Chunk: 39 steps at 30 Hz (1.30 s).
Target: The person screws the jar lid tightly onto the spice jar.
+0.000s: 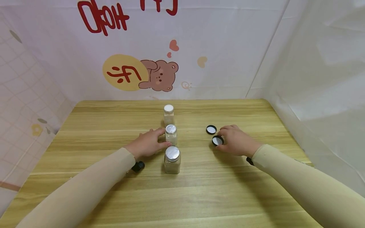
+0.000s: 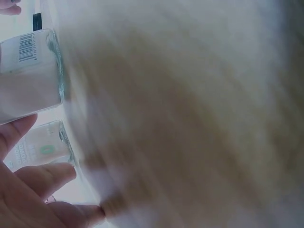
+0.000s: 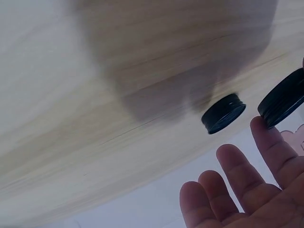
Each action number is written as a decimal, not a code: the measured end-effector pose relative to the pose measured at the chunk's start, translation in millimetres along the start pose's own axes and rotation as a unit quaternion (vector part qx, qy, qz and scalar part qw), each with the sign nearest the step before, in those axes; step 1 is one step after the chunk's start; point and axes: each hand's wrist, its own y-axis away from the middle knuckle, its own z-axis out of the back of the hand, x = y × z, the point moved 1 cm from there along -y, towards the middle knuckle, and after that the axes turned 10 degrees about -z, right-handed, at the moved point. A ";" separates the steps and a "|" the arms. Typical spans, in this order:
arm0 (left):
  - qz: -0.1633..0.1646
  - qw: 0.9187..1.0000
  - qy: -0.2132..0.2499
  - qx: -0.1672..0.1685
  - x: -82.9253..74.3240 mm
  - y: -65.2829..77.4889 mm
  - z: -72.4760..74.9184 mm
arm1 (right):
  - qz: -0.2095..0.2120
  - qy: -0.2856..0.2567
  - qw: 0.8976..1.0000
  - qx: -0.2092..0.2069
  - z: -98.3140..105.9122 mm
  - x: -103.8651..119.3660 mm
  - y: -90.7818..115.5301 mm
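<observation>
Three clear glass jars with silvery-white sealed tops and pale contents stand in a line on the wooden table. They are the far jar, the middle jar and the near jar. My left hand holds the middle jar from the left, thumb and forefinger about it. In the left wrist view, a jar with green print shows between these digits. My right hand pinches a black lid with a white liner. Another black lid lies just beyond, its liner facing up.
The wooden table meets a white printed sheet at the back. White sheeting hangs on the right and patterned sheeting on the left. A black wrist device shows below the left sleeve.
</observation>
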 end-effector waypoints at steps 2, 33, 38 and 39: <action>0.001 1.000 0.000 0.001 -0.9 -0.3 0.0 | 0.002 -0.002 1.000 0.000 0.5 1.9 0.3; 0.013 1.000 -0.012 0.014 -2.4 -3.4 -0.4 | 0.080 -0.021 0.996 -0.038 12.7 61.0 -20.7; 0.015 1.000 -0.009 0.014 -2.2 -3.9 -0.9 | 0.096 -0.004 0.994 -0.051 12.5 70.2 -28.7; 0.016 1.000 -0.009 0.014 -2.1 -3.7 -0.9 | 0.102 0.002 0.993 -0.054 12.5 72.6 -30.9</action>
